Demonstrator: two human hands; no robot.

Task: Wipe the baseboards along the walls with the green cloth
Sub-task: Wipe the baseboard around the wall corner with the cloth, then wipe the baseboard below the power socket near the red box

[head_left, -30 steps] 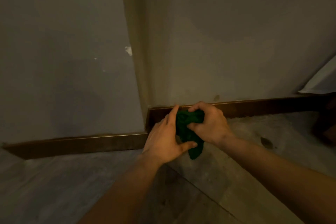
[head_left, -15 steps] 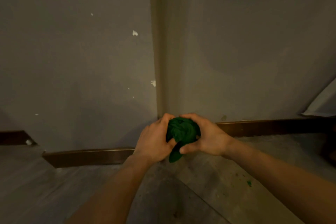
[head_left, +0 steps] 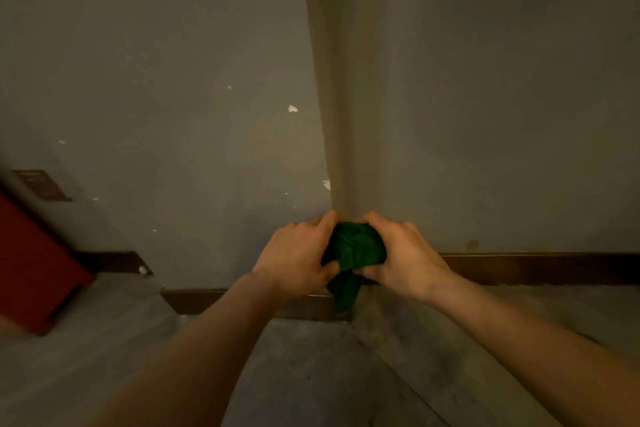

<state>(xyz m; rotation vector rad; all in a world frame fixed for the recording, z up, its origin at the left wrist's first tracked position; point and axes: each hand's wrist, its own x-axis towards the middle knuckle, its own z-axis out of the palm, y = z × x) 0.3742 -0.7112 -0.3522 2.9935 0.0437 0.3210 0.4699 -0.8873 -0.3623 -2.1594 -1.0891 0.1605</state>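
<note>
Bunched green cloth point(head_left: 356, 250) between cupped hands point(head_left: 349, 253)

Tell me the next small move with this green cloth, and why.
Probably lower the green cloth onto the baseboard right of the corner. Both the left hand and right hand hold it bunched in front of the wall, above the floor, so it does not appear to be pressed against the trim.

Hands point(head_left: 353, 253) hide much of the green cloth point(head_left: 356, 250); red object point(head_left: 34, 274) cut off left.
</note>
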